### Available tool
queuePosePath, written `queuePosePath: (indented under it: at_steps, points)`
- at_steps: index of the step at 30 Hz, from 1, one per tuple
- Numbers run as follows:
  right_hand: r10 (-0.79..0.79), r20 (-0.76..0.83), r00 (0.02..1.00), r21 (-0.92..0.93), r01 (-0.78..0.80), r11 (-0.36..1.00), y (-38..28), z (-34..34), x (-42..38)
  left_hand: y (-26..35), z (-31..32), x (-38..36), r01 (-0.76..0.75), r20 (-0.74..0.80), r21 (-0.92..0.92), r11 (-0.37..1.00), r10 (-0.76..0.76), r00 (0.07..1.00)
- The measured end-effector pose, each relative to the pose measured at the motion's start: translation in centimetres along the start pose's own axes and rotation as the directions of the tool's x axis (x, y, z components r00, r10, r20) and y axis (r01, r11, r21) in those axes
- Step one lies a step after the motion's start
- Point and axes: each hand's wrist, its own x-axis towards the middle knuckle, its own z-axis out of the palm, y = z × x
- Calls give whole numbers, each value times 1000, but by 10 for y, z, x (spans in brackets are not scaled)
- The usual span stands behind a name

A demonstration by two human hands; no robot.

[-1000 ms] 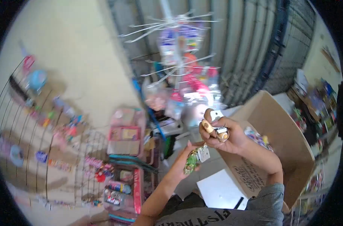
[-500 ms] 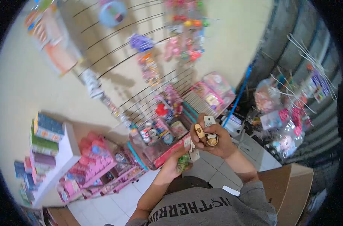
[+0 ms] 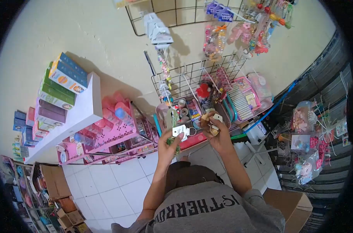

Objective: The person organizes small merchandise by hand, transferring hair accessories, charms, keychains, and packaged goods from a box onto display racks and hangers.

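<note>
White cards with a metal ring (image 3: 180, 132) are pinched in my left hand (image 3: 166, 146), the thumb lying on the front card. A green item (image 3: 175, 144) hangs below them, partly behind the fingers. Closed around small brown and tan keychains (image 3: 208, 121) is my right hand (image 3: 222, 136), a white tag showing near its thumb. The hands are apart, in front of a rack basket (image 3: 194, 142) that holds small bottles and packets.
A wire grid (image 3: 184, 74) with hanging packs is on the wall. To the left are a white shelf (image 3: 87, 105) with boxes and a pink rack (image 3: 126, 136). Bagged items (image 3: 307, 167) hang at the right. A cardboard box (image 3: 287, 202) stands at lower right.
The view has swung left and down. My left hand has come away from my right hand and holds its cards up flatter. My right hand still grips the keychains.
</note>
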Motion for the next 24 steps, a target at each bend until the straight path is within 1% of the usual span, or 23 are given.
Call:
queuePosePath:
  at_steps: [2, 3, 4, 6, 7, 8, 9, 10, 11, 12, 13, 14, 15, 16, 17, 18, 19, 20, 21, 22, 23, 24]
  points:
    - [19, -42, 999, 60, -17, 998, 9, -9, 6, -12, -7, 5, -147, -23, 155, 977, 152, 988]
    - [19, -51, 998, 114, -13, 993, 13, -11, 7, -9, -8, 6, -115, -33, 120, 986, 119, 992]
    - [25, -57, 998, 115, -19, 993, 17, -14, 9, -8, -10, 6, -106, -35, 121, 987, 111, 993]
    - [121, -74, 990, 243, -99, 965, 25, -24, 14, -9, -15, 6, -196, -61, 297, 935, 224, 973]
    - [131, -92, 987, 250, -105, 963, 30, -30, 14, -12, -16, 7, -200, -92, 331, 922, 242, 966]
    - [166, -67, 984, 302, -139, 943, 34, -37, 16, -10, -17, 4, -171, -120, 349, 922, 225, 967]
    - [196, -40, 980, 351, -170, 921, 37, -43, 16, -10, -17, 5, -185, -117, 349, 919, 239, 964]
    - [197, -51, 979, 355, -167, 920, 39, -47, 15, -10, -18, 6, -204, -112, 348, 915, 257, 960]
    - [158, 0, 987, 290, -152, 945, 42, -49, 15, -9, -18, 8, -199, -107, 347, 917, 249, 962]
    - [123, 55, 991, 224, -132, 966, 44, -53, 15, -7, -19, 9, -235, -80, 397, 887, 288, 954]
    - [120, 33, 992, 218, -124, 968, 46, -57, 14, -6, -19, 11, -272, -50, 445, 853, 327, 944]
    - [117, 28, 993, 219, -121, 968, 47, -58, 12, -7, -20, 13, -270, -46, 443, 855, 323, 945]
    - [126, -179, 976, 90, -111, 990, 47, -55, 11, -7, -20, 15, -275, -20, 451, 849, 317, 948]
    - [104, -376, 921, -39, -127, 991, 48, -53, 10, -7, -21, 17, -279, 6, 460, 843, 312, 950]
    - [104, -378, 920, -38, -128, 991, 49, -58, 10, -6, -22, 18, -278, 6, 460, 843, 310, 951]
    - [-14, -414, 910, -221, -86, 971, 50, -64, 11, -4, -23, 19, -254, 43, 504, 826, 270, 962]
    - [-136, -427, 894, -398, -51, 916, 50, -69, 12, -2, -25, 21, -233, 77, 547, 804, 229, 970]
    - [-137, -426, 894, -397, -49, 917, 48, -72, 12, -4, -27, 23, -234, 78, 549, 803, 229, 970]
    - [-59, -275, 960, -482, -85, 872, 42, -66, 13, -8, -29, 26, -251, 107, 565, 786, 232, 967]
    - [36, -125, 992, -568, -101, 817, 38, -61, 13, -10, -31, 27, -268, 136, 579, 770, 233, 963]
    - [36, -128, 991, -566, -103, 818, 39, -55, 16, -10, -32, 29, -268, 139, 580, 770, 230, 963]
    - [-1, -16, 1000, -727, -11, 687, 44, -47, 22, -9, -32, 31, -281, 156, 590, 757, 235, 959]
